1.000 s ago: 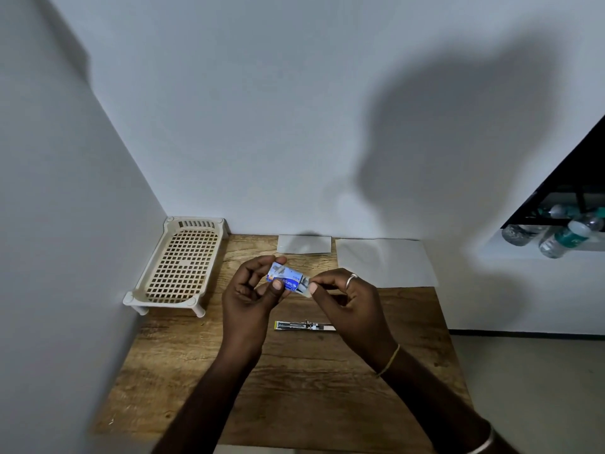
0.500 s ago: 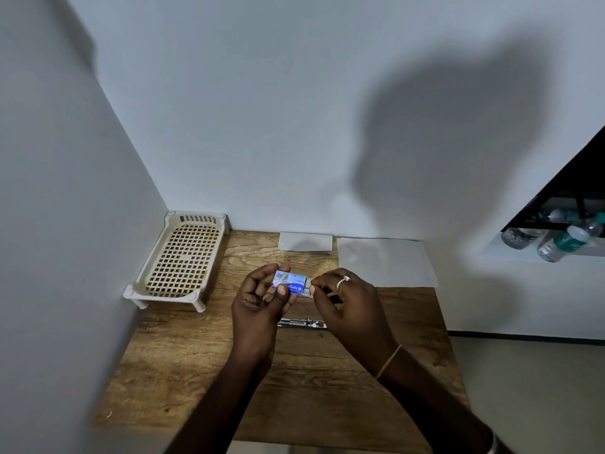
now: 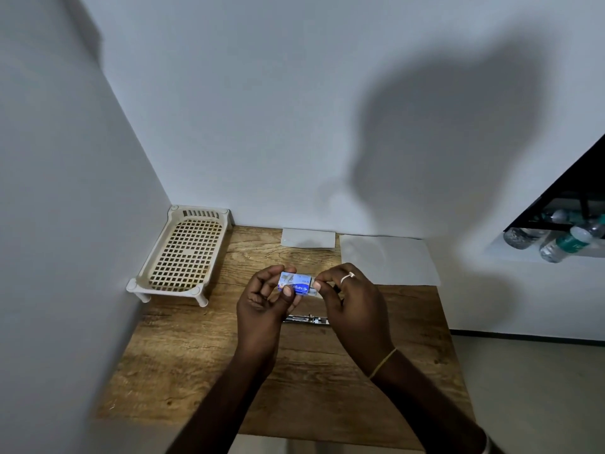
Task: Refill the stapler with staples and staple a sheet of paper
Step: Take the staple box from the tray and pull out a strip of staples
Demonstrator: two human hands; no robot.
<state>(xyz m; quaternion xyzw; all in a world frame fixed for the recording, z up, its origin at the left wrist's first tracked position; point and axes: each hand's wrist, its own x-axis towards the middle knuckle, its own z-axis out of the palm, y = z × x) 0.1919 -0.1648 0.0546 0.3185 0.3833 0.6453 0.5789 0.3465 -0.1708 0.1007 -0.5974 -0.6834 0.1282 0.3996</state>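
L hand (image 3: 262,298) holding staple box (image 3: 294,283), R hand (image 3: 355,301) pinching its end

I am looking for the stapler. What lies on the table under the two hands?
A metal stapler lies there; the left hand and right hand, holding a staple box, partly cover it.

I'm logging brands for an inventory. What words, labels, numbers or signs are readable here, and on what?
Staple box, pinched between left hand and right hand: white lettering on its blue band, too blurred to read.
Bottle at far right: green label, print too small to read.
Stapler, sheet of paper, rack: no text visible.
Nothing can be quoted with confidence.
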